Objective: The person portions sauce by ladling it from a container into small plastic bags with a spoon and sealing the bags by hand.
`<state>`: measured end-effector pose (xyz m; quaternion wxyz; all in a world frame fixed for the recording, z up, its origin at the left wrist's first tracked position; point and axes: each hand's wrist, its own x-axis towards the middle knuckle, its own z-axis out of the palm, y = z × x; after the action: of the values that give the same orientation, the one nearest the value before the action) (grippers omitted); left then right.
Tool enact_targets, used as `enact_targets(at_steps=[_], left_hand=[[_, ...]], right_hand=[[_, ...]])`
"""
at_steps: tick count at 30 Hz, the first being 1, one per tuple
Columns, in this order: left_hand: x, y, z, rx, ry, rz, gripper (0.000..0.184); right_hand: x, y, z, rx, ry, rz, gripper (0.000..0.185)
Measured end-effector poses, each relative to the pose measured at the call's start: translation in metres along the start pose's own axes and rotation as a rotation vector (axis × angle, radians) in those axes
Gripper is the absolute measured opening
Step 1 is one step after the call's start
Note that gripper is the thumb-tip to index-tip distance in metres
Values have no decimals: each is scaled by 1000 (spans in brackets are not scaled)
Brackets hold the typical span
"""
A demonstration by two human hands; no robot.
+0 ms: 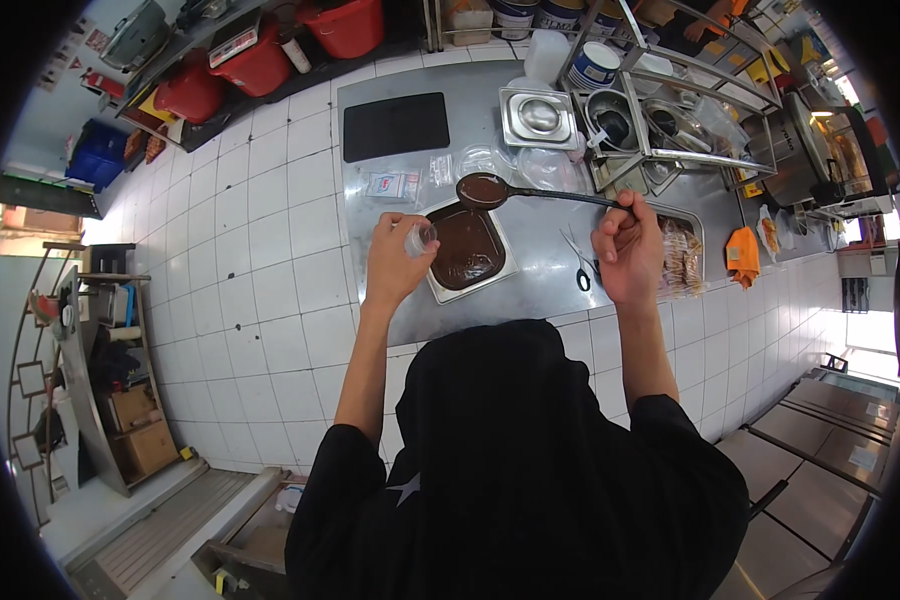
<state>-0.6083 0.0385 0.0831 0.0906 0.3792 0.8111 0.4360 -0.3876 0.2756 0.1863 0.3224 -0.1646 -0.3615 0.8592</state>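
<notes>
Grasping a black-handled ladle [483, 191] near the handle's end, the right hand [628, 248] had its fingers curled closed. The left hand [400, 255] pinched a small clear cup, apparently plastic [420, 238], at the left side of a rectangular steel pan [507, 262] of dark brown sauce [468, 248]. Scissors [583, 279] lay between the pan and a tray of wrapped food [681, 258]. Beyond stood a black board [397, 127], a printed packet [392, 185] and a crowded metal rack [625, 88]. The ladle's brown-coated bowl hung over the pan's far edge, pointing left; its long axis ran nearly crosswise, the handle sloping slightly nearer the person at the right.
</notes>
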Motion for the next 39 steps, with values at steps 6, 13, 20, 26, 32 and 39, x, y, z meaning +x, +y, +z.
enact_targets(at_steps=[6,13,20,26,32,39], left_hand=[[1,2,-3,6,8,2,30],[6,6,-4,9,14,-9,29],[15,17,11,213,-84,-86,32],[26,42,18,-138,-135,-14,35],[26,62,32,-536,-40,18,40],[30,96,13,-626,3,23,34]], right_hand=[[1,3,2,28,-4,1,28],[1,3,7,25,-12,0,28],[-1,4,10,16,-13,-5,29],[-6,2,15,16,-8,-16,28],[-11,-6,25,6,-42,-58,29],[-17,-10,31,-103,-69,-181,32]])
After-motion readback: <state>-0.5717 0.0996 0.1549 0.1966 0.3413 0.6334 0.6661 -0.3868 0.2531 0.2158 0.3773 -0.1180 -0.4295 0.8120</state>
